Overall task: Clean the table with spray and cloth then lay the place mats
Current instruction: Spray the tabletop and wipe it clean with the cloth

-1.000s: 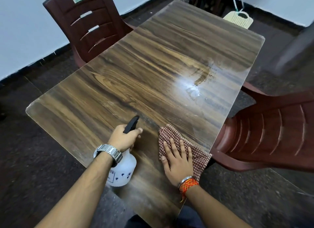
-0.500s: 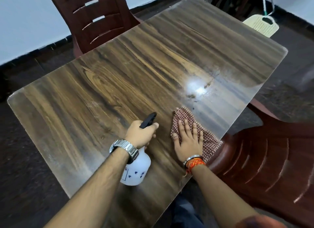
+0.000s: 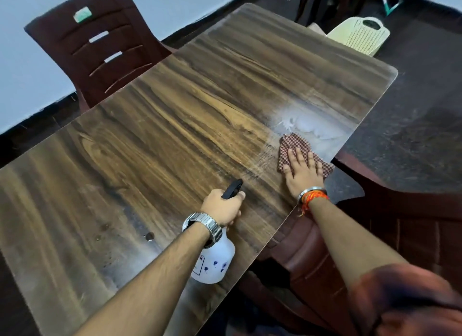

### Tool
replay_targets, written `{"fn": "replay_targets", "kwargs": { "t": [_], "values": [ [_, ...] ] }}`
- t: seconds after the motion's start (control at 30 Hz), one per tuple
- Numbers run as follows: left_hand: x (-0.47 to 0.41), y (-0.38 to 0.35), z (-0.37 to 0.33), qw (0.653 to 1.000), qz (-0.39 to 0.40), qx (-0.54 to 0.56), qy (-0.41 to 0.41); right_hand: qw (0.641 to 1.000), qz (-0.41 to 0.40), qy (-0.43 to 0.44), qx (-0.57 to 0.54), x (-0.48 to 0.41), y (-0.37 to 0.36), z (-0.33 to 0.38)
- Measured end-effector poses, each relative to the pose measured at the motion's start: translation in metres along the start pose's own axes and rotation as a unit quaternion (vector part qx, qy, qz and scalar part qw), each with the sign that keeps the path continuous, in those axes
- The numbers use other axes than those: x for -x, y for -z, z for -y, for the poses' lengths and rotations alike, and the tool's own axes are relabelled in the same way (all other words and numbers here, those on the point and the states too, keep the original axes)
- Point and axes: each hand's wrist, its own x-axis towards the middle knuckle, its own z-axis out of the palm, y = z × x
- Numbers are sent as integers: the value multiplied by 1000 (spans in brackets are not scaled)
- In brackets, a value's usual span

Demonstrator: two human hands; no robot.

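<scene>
A wood-grain table [image 3: 175,125] fills the view. My left hand [image 3: 222,205] grips the black trigger head of a white spray bottle [image 3: 215,263], which hangs over the table's near edge. My right hand [image 3: 302,173] lies flat, fingers straight, pressing a red-and-white checked cloth [image 3: 291,145] onto the table near its right edge. A wet, whitish sprayed patch [image 3: 307,125] shines just beyond the cloth. No place mats are in view.
A dark red plastic chair [image 3: 100,53] stands at the table's far left side. Another dark red chair [image 3: 400,225] sits close at the right, below my right arm. A pale yellow plastic stool or basket [image 3: 360,35] sits on the dark floor beyond the far corner.
My right hand has slid the cloth farther along the right edge, up to the wet patch. My left hand with the bottle has followed. The view has shifted along the table.
</scene>
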Motion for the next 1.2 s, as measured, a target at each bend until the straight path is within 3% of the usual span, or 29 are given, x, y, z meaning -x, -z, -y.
{"fn": "replay_targets", "kwargs": {
  "t": [0.37, 0.47, 0.6, 0.77, 0.83, 0.93, 1.03, 1.13, 1.2],
  "values": [
    [1, -18, -9, 997, -23, -72, 18, 1000, -9, 12, -6, -60, 30, -40],
    [2, -14, 2, 997, -47, -46, 30, 997, -67, 16, -39, -70, 32, -42],
    [12, -3, 18, 996, -81, -5, 34, 999, -42, 20, 27, -65, 23, -21],
    [26, 28, 39, 991, -122, 38, 34, 970, 22, 224, 94, 16, -18, 76],
    [34, 44, 49, 987, -148, 48, 28, 934, 67, 336, 105, 79, -46, 125],
    [47, 69, 63, 982, -181, 42, 34, 850, 144, 481, 157, 179, -86, 178],
    [56, 86, 79, 982, -176, 55, 31, 799, 163, 542, 203, 238, -113, 193],
    [58, 91, 92, 983, -172, 46, 35, 798, 142, 575, 110, 231, -113, 177],
    [58, 89, 98, 985, -161, 45, 39, 842, 103, 524, 71, 208, -96, 156]
  ]
}}
